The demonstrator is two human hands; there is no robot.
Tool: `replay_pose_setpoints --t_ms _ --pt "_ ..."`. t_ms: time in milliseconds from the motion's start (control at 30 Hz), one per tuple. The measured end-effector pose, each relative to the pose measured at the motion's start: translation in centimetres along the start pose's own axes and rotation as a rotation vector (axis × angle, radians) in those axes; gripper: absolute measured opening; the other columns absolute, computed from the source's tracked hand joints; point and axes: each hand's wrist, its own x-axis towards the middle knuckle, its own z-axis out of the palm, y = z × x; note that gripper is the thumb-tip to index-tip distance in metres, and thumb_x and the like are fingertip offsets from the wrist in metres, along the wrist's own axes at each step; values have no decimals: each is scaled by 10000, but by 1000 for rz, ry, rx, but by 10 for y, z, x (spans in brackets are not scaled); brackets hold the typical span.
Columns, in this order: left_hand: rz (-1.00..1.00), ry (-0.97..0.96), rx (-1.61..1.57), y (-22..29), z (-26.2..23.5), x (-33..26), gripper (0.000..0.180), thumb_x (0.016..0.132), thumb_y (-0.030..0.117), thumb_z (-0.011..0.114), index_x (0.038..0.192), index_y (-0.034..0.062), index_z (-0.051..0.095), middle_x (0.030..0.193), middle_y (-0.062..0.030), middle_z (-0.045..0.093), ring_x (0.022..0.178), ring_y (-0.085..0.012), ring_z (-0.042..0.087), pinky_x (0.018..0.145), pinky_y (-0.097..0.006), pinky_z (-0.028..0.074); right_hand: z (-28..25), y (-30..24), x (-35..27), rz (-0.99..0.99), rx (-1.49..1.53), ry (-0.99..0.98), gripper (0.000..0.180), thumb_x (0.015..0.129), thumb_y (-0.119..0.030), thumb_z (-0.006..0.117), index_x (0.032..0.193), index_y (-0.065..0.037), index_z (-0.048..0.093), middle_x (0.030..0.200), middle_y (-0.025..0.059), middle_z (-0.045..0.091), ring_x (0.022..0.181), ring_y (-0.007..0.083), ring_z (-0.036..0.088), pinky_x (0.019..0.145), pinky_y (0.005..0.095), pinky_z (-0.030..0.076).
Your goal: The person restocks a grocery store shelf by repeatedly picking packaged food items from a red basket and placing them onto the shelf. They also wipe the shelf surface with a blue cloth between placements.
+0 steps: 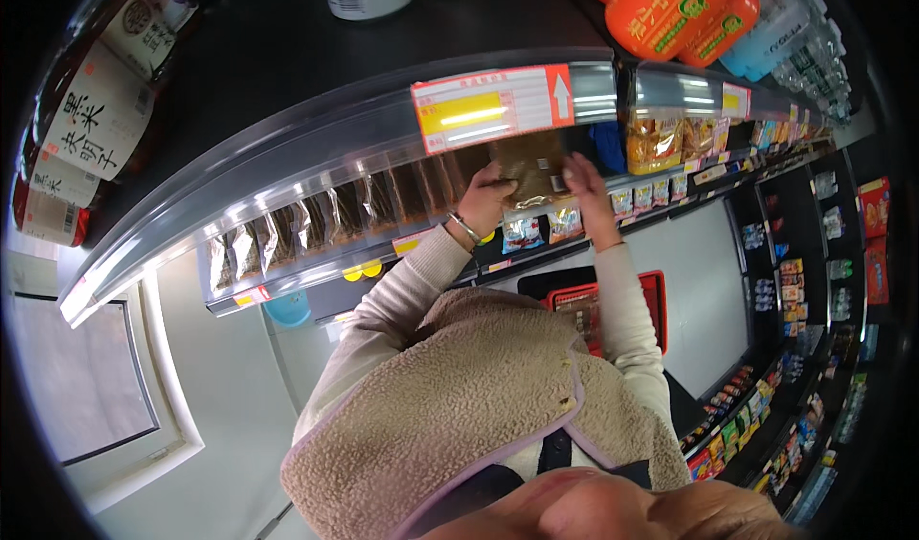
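Between my hands is a flat, brown, shiny packet (532,171), just under the front lip of the upper shelf. My left hand (486,198), with a bangle at the wrist, is closed on the packet's left edge. At the right edge, my right hand (589,193) grips it too, its fingers slightly blurred. Left of them, a row of similar brown packets (373,200) with shiny silvery edges stands upright on the lower shelf. The upper shelf's price label (493,109) hangs just above the packet.
A red shopping basket (654,301) is below my right forearm. White jars with labels (96,109) stand at upper left, orange bottles (665,9) at upper right. Small snack packs (522,234) hang beneath the packet. A light blue bucket (288,308) sits at lower left, and stocked shelves (795,291) curve along the right.
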Motion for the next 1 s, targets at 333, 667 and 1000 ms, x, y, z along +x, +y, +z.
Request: replay_pose_setpoints --t_ms 333,667,1000 --pt "-286 -316 332 -55 34 -41 418 937 52 604 1341 -14 517 1229 -163 660 1089 -206 647 937 -326 520 -129 31 -179 313 518 288 321 982 -70 513 1294 2 545 1188 123 642 1093 257 637 1008 383 501" --pt "-510 -103 401 -74 22 -87 321 1007 152 538 1292 6 566 1213 -136 672 1095 -214 659 937 -310 519 -226 194 -375 544 480 1007 261 967 16 432 1202 4 545 1073 128 648 891 270 673 685 390 610" --pt "-344 -19 556 -67 52 -100 276 991 112 557 1232 -12 604 1149 -141 697 1048 -218 682 908 -296 534 -191 234 -401 896 163 1066 587 972 -55 524 1511 -18 296 1247 133 600 972 226 625 779 412 529"
